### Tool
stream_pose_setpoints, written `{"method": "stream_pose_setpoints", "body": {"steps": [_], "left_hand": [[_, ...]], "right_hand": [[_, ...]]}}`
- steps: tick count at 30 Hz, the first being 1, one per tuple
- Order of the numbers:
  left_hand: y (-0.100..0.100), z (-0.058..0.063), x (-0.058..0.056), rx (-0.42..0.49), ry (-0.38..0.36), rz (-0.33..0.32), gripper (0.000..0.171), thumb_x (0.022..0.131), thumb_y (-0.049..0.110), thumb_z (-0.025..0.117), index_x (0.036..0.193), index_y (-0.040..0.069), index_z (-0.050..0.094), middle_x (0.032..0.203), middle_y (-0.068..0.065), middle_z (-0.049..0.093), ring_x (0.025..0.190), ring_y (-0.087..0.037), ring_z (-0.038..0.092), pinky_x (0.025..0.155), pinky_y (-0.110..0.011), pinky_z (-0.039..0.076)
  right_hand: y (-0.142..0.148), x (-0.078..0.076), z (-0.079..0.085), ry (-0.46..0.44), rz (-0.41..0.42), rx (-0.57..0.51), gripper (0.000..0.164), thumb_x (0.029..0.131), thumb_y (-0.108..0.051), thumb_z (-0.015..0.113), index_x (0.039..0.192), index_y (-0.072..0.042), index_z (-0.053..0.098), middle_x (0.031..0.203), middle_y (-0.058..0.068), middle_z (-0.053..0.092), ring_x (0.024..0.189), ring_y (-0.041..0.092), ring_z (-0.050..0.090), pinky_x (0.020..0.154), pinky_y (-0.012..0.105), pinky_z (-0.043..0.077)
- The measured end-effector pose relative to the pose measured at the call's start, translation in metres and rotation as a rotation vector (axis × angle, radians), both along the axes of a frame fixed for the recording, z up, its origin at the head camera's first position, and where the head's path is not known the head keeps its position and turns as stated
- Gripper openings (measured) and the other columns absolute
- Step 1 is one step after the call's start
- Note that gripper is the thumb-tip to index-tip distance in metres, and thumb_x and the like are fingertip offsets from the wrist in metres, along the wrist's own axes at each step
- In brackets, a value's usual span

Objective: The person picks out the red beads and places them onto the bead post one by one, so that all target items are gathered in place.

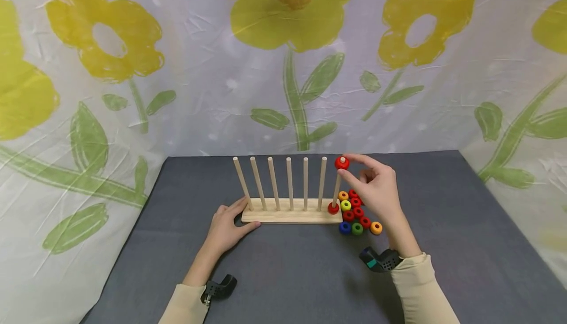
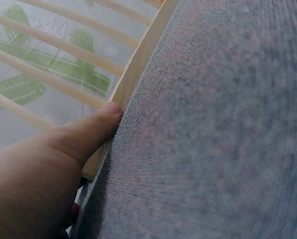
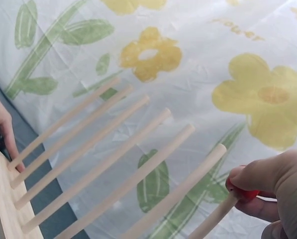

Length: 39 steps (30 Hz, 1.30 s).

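Observation:
A wooden peg stand (image 1: pixel 288 217) lies across the table with a row of several upright pegs. Its left end is held by my left hand (image 1: pixel 226 228), the thumb along the front edge and the other fingers round the end. At the far right peg, my right hand (image 1: pixel 381 188) pinches a red bead (image 1: pixel 340 166) between thumb and index finger. The peg's tip shows through the bead's hole in the head view. Another red bead (image 1: pixel 333 209) sits at the bottom of that same peg. In the right wrist view, the pinched bead (image 3: pixel 247 194) is partly covered by the fingers.
Loose beads lie close together right of the stand: several red ones (image 1: pixel 358 212), a yellow one (image 1: pixel 345 206), a blue one (image 1: pixel 344 228), a green one (image 1: pixel 357 229) and orange ones (image 1: pixel 376 228). A dark grey cloth (image 1: pixel 283 275) covers the table. Behind hangs a flowered curtain (image 1: pixel 199 92).

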<state>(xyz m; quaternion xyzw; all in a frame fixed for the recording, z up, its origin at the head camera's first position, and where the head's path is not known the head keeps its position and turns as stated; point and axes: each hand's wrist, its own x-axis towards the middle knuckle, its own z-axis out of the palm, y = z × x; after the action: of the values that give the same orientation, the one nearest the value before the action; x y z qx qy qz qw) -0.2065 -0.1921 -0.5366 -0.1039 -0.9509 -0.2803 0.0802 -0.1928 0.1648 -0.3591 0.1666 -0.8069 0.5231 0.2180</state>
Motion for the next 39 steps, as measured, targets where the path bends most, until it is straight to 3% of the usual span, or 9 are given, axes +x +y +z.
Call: {"method": "stream_pose_setpoints", "body": {"steps": [21, 39], "left_hand": [[0.0018, 0.0042, 0.0001, 0.009, -0.002, -0.012, 0.088, 0.084, 0.05, 0.082, 0.154, 0.011, 0.047, 0.153, -0.008, 0.048, 0.1, -0.028, 0.049, 0.087, -0.049, 0.038], [0.0007, 0.0034, 0.0002, 0.003, -0.004, 0.002, 0.089, 0.083, 0.053, 0.081, 0.154, 0.011, 0.048, 0.153, -0.008, 0.048, 0.099, -0.028, 0.049, 0.086, -0.049, 0.038]], "right_hand": [[-0.0004, 0.0014, -0.0008, 0.025, -0.024, -0.009, 0.03, 0.087, 0.002, 0.079, 0.117, 0.002, 0.074, 0.047, 0.008, 0.032, 0.042, 0.001, 0.023, 0.041, 0.026, 0.021], [-0.0013, 0.0002, 0.0007, -0.014, 0.006, 0.01, 0.033, 0.088, 0.001, 0.079, 0.121, 0.002, 0.073, 0.047, 0.009, 0.035, 0.041, 0.001, 0.023, 0.041, 0.026, 0.021]]}}
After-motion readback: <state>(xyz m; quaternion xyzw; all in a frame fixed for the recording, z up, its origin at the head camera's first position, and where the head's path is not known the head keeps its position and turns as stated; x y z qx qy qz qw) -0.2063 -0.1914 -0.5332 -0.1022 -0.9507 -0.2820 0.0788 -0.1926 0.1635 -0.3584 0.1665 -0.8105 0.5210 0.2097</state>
